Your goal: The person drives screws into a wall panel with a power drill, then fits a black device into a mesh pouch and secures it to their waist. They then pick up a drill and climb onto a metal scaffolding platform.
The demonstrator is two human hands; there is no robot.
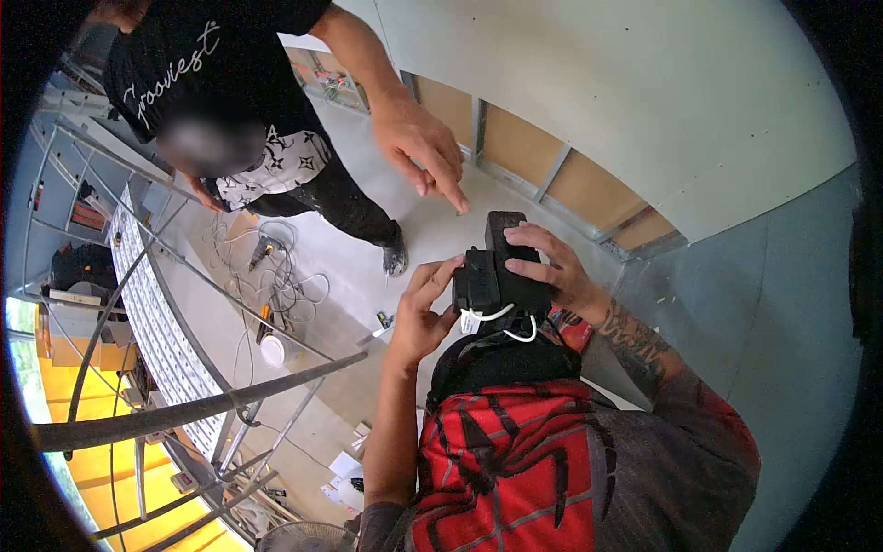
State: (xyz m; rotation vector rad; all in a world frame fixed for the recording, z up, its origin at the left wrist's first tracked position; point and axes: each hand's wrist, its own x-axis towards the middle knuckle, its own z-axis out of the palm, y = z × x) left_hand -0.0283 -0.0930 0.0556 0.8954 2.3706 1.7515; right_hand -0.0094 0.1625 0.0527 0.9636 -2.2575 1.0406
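A black boxy device [480,279] with white cables looped at its lower side is held in front of my waist. My left hand [426,311] grips its left side, fingertips at the upper edge and thumb near the lower edge. On the right, my right hand [555,270] lies over it with fingers bent onto the top. The device's exact kind cannot be made out. Just above it, another person's hand [421,150] points down with its index finger, apart from the device.
The other person, in a black shirt [230,55], stands opposite. Metal scaffold rails [276,378] and a perforated plank [161,304] are on the left. On the floor lie a power tool [265,250], tangled cable [292,287] and a white container [273,350]. A partly panelled wall [635,83] rises behind.
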